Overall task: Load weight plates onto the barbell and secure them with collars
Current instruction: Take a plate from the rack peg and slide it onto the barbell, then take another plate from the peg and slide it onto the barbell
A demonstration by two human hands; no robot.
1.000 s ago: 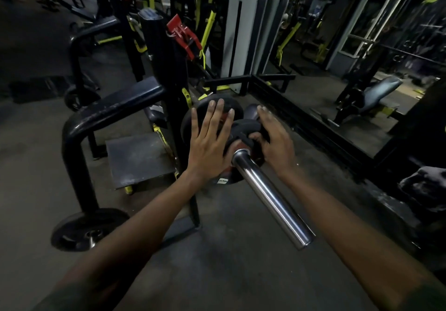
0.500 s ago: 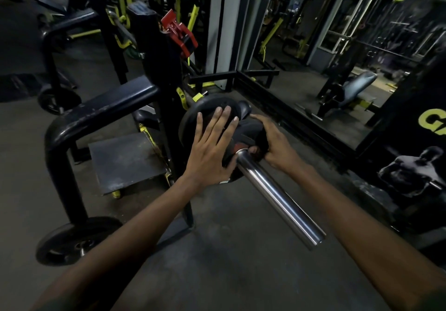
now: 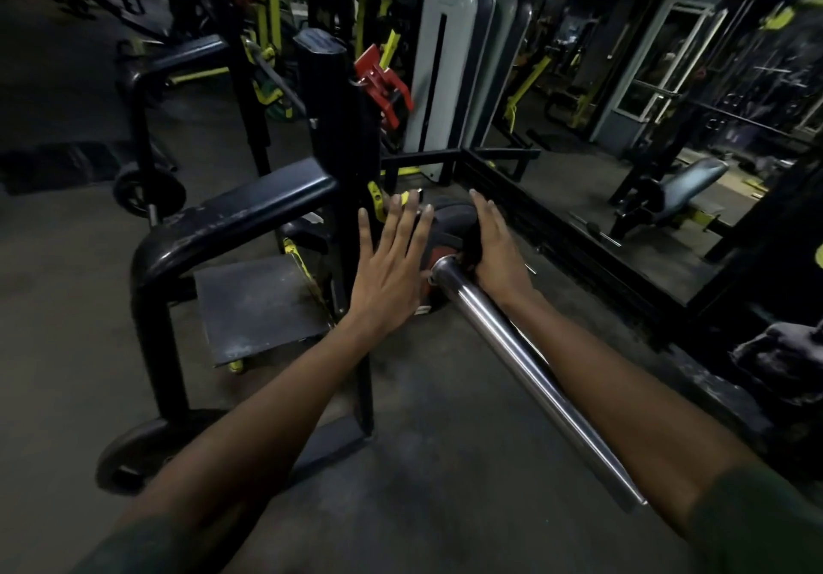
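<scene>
A chrome barbell sleeve (image 3: pixel 525 368) runs from the lower right up toward the centre, where a black weight plate (image 3: pixel 452 226) sits on it. My left hand (image 3: pixel 392 270) lies flat against the plate's face, fingers spread and straight. My right hand (image 3: pixel 499 253) rests on the plate's right side with its fingers extended along the rim and the thumb near the sleeve. A red part (image 3: pixel 434 257) shows at the plate's hub beside the sleeve. No collar can be made out on the bare sleeve.
A black rack upright (image 3: pixel 334 137) with a red hook (image 3: pixel 383 88) stands just left of the plate. A curved black frame bar (image 3: pixel 231 217) and a flat platform (image 3: pixel 254 306) lie to the left. Small plates (image 3: pixel 149 192) hang on pegs. A mirror (image 3: pixel 668 163) fills the right.
My right hand has uncurled from a grip near the hub to lie flatter on the plate's right side. The left hand stays pressed on the plate. The view has tilted slightly.
</scene>
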